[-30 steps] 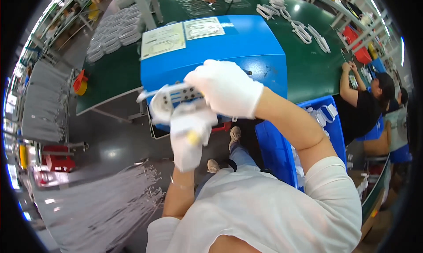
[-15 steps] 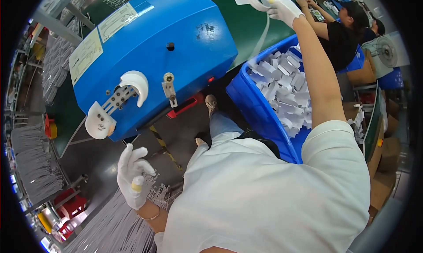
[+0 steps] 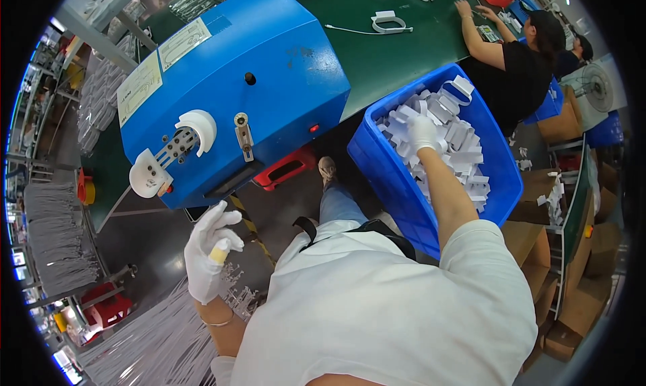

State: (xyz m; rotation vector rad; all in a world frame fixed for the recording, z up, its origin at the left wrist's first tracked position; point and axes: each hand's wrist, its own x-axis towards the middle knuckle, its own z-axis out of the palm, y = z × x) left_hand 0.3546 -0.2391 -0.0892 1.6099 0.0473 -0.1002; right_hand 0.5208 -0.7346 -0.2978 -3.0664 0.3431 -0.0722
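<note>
My right hand point(image 3: 422, 132), in a white glove, reaches into a blue bin point(image 3: 390, 201) at the right. Its fingers blend into the heap of small folded white card pieces point(image 3: 464, 147), so a grip cannot be made out. Gloved in white with a yellowish band on one finger, my left hand point(image 3: 210, 251) hovers below the blue machine point(image 3: 282, 76). Its fingers are loosely bent and apart, with nothing between them. Nearest to it is the machine's two-part white curved former point(image 3: 145, 174). A coiled white cable point(image 3: 390, 26) with a card piece lies on the green table point(image 3: 356, 63).
Bundles of long white cables point(image 3: 155, 339) hang at the lower left, more point(image 3: 57, 238) farther left. A co-worker point(image 3: 518, 70) sits at the table's right. Cardboard boxes point(image 3: 585, 278) and a fan point(image 3: 592, 87) stand at the right. Under the machine is a red object point(image 3: 286, 169).
My right hand has let go of the white cable coil on the table and come down into the bin. The left hand has shifted only slightly.
</note>
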